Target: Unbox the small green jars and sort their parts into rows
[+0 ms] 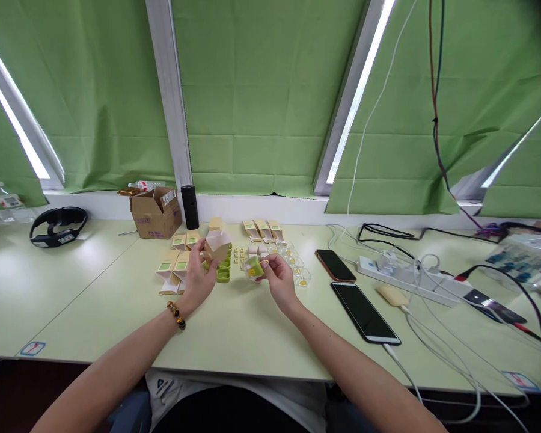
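Observation:
My left hand [199, 278], with a beaded bracelet at the wrist, is closed on a small kraft paper box [218, 245] whose pale flaps stand open. My right hand [280, 280] pinches a small green case [253, 266] with a clear cover and a yellow spot. The two held things are apart, the case to the right of the box. Behind my left hand lie green plastic trays [223, 275] in a column. Small yellow pieces [238, 256] and pale pink-white cylinders [258, 249] lie between the hands. Several clear covers with yellow centres [302, 276] sit beyond my right hand.
Paper boxes with green labels stand at left [167, 266] and in a back row [263, 230]. A cardboard carton [155, 213] and black bottle [190, 207] are behind. To the right lie two phones [365, 313], a power strip [410, 279] and tangled cables.

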`<state>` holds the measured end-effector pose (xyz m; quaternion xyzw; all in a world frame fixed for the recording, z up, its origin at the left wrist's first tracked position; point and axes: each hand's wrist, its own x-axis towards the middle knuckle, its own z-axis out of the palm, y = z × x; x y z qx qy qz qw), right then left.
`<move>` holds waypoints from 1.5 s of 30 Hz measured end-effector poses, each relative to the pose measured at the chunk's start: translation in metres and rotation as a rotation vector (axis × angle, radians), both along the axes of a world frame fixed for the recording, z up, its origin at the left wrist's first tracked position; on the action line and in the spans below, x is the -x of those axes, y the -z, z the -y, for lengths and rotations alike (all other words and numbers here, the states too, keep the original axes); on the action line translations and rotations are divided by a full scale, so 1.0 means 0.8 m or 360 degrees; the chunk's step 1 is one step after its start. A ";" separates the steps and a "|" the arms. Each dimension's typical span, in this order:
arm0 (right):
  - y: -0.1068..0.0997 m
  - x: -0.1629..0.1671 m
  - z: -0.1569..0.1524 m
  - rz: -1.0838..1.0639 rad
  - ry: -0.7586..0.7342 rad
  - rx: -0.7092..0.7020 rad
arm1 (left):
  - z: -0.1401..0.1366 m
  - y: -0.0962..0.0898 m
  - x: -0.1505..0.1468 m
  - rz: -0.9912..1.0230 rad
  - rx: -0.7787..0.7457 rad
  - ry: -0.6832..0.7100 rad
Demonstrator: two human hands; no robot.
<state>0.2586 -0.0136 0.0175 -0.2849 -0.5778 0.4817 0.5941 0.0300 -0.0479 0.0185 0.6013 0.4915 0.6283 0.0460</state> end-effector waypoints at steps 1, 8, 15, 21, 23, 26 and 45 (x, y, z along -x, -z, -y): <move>0.001 0.000 0.000 0.0107 0.0000 -0.0052 | -0.003 0.001 0.001 0.0144 0.0045 0.0111; 0.007 0.001 0.007 0.1010 0.0026 -0.0342 | -0.013 0.005 -0.004 0.1006 0.0336 0.0726; 0.006 0.002 0.013 0.1363 0.0171 -0.0586 | 0.001 -0.005 -0.013 0.1296 0.0446 0.1117; 0.007 0.001 0.012 0.1417 0.0205 -0.0711 | 0.007 -0.010 -0.017 0.1295 0.0472 0.1189; 0.008 0.001 0.012 0.1419 0.0208 -0.0746 | 0.008 -0.010 -0.017 0.1274 0.0494 0.1194; 0.008 0.002 0.013 0.1409 0.0181 -0.0725 | 0.009 -0.011 -0.019 0.1273 0.0535 0.1218; -0.013 0.012 0.029 0.0164 -0.0543 -0.0022 | 0.027 -0.010 -0.030 0.0922 0.0776 0.1318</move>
